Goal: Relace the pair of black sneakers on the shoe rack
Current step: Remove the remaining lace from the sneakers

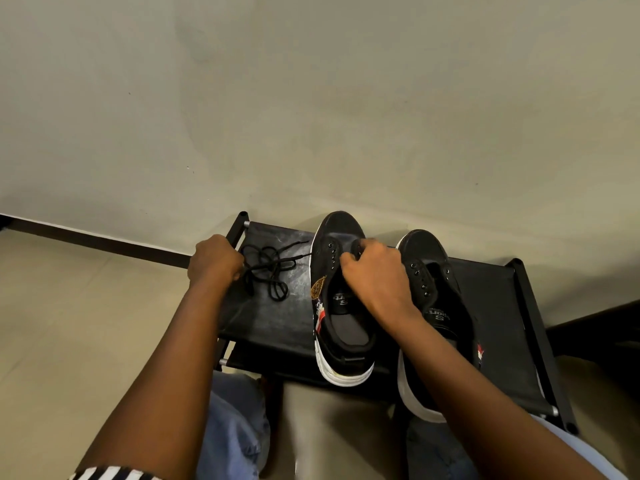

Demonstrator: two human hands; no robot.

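Two black sneakers with white soles stand side by side on a black shoe rack, toes toward the wall, with bare eyelets. The left sneaker has a gold emblem and a red stripe on its side. The right sneaker sits just beyond my right forearm. My right hand curls over the left sneaker's tongue and grips it. A tangle of loose black laces lies on the rack's left part. My left hand is closed at the laces' left end and pinches them.
The rack stands against a plain beige wall, with a dark baseboard running left. A lower shelf shows under the top one. My knees in blue jeans are right in front of the rack. Beige floor lies to the left.
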